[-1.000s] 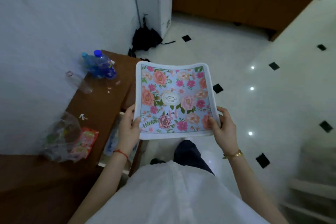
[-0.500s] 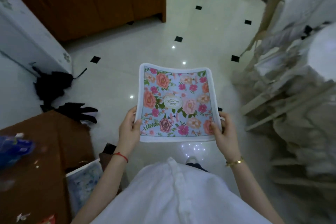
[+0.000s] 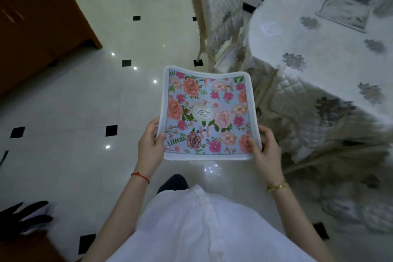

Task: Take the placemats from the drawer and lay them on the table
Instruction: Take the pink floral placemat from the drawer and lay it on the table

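— So, what do we have in the head view?

— We hold one placemat [image 3: 207, 112] out in front of us, flat and face up, above the floor [image 3: 85, 102]. It has a white border, a pale blue field with pink and orange flowers, and a small oval label in the middle.

— And our hands?

— Our left hand [image 3: 150, 147] is clamped on the near left edge, thumb on top, fingers underneath. Our right hand [image 3: 265, 151] is clamped on the near right corner the same way. The mat sags a little between them.

— Where is the table?

— The table [image 3: 319, 49] stands ahead and to the right, under a white cloth with grey flower motifs. The mat is near it but apart from it, not over it. Another mat [image 3: 343, 11] already lies on the far side of the table, blurred. A chair [image 3: 221, 13] with a quilted cover stands beside the table, just beyond our mat.

— Anything else?

— A brown cabinet [image 3: 38, 23] at upper left.
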{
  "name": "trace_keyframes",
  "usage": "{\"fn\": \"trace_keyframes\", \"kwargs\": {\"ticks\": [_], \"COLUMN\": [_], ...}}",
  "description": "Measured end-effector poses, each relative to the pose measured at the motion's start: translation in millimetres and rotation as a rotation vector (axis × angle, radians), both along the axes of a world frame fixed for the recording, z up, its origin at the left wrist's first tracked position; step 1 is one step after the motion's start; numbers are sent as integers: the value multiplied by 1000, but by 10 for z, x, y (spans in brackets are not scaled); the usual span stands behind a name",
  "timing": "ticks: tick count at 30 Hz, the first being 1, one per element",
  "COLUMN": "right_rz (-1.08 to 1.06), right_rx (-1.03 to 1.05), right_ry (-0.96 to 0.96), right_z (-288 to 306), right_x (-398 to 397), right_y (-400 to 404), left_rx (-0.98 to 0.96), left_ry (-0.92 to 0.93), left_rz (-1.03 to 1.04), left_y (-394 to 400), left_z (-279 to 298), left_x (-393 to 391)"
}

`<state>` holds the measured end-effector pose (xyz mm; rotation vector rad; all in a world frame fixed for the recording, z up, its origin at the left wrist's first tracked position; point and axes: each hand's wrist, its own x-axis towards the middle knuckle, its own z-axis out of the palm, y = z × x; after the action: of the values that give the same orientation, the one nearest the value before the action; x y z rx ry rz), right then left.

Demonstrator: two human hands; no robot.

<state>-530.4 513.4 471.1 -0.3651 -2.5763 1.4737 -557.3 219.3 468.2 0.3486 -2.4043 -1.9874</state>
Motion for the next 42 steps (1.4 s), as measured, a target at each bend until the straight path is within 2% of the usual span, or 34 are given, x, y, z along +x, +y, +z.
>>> {"fn": "trace_keyframes", "kwargs": {"ticks": [9, 18, 22, 29, 42], "right_rz": [-223, -415, -517, -617, -583], "right_rx": [-20, 25, 48, 92, 71], "right_ry": [-4, 70, 82, 29, -185], "right_z": [-146, 111, 187, 146, -371], "right_x": [-659, -1867, -2170, -2469, -2866], "right_y": [639, 1435, 1771, 2518, 4376], "left_rx": [3, -1, -1, 56, -114], "left_ry": [4, 77, 91, 67, -11], "left_rz": [-221, -404, -519, -637, -645], "left_y": [787, 1805, 2312, 3256, 5064], "left_z": [-66, 143, 177, 105, -337], "left_x": [-1292, -3038, -3599, -4082, -4416]}}
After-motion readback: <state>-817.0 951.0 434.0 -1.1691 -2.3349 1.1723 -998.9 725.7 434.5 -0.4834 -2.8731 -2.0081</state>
